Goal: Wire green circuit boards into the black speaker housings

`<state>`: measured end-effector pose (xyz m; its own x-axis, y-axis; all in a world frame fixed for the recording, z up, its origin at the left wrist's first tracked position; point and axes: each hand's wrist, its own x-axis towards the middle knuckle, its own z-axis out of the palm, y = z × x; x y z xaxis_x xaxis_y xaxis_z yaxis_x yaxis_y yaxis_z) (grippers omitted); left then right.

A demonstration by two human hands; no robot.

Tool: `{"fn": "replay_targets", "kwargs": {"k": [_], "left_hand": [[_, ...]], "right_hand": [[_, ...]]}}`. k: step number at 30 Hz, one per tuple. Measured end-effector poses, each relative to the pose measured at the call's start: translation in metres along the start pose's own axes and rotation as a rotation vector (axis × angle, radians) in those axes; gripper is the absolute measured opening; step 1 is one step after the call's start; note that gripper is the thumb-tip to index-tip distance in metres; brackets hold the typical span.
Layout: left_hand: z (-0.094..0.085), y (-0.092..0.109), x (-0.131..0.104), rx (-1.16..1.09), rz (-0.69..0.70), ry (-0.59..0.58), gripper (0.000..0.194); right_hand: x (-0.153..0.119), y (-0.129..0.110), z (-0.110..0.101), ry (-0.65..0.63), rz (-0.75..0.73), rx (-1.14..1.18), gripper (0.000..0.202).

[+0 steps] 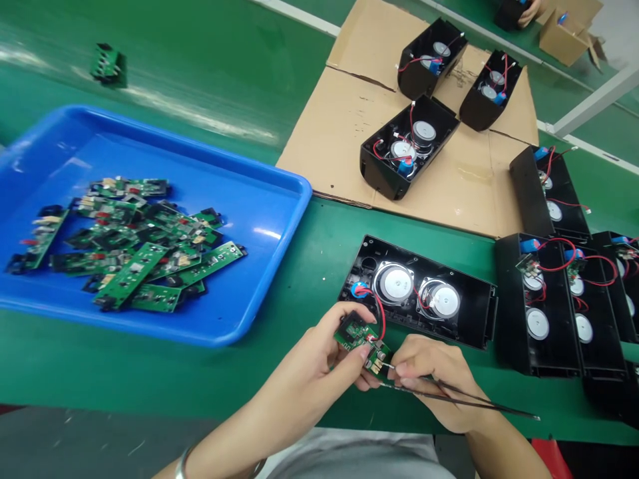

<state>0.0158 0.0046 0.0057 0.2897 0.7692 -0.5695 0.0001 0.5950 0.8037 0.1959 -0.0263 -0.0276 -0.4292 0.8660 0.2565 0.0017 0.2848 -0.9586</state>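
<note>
My left hand (332,356) grips a green circuit board (355,332) between thumb and fingers. A red and black wire runs from the board to a blue part (360,289) inside an open black speaker housing (469,313) just behind. Two round silver drivers sit in that housing. Close to the board's right end, my right hand (432,372) pinches dark tweezers (464,398), whose tip reaches the pale connectors on the board. Whether anything is between the tweezer tips cannot be made out.
A blue tray (269,266) at the left holds several circuit boards. More speaker housings stand on cardboard (339,120) and along the right (512,313). A small green board stack (106,63) lies far left. Another person's hand (530,12) shows at the top right.
</note>
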Motion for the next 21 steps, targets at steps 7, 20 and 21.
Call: {"fn": "replay_targets", "kwargs": {"k": [7, 20, 21], "left_hand": [[0.0013, 0.0003, 0.0008, -0.013, -0.032, -0.002, 0.016], [0.0021, -0.0030, 0.0043, -0.031, -0.064, -0.014, 0.015], [0.0027, -0.0024, 0.0039, -0.028, -0.070, -0.014, 0.016]], "right_hand": [[0.0024, -0.0043, -0.0019, -0.033, -0.022, -0.062, 0.010], [-0.0025, -0.0071, -0.0033, -0.108, 0.010, -0.107, 0.011], [-0.0025, -0.0076, -0.0032, -0.106, 0.010, -0.117, 0.011]]}}
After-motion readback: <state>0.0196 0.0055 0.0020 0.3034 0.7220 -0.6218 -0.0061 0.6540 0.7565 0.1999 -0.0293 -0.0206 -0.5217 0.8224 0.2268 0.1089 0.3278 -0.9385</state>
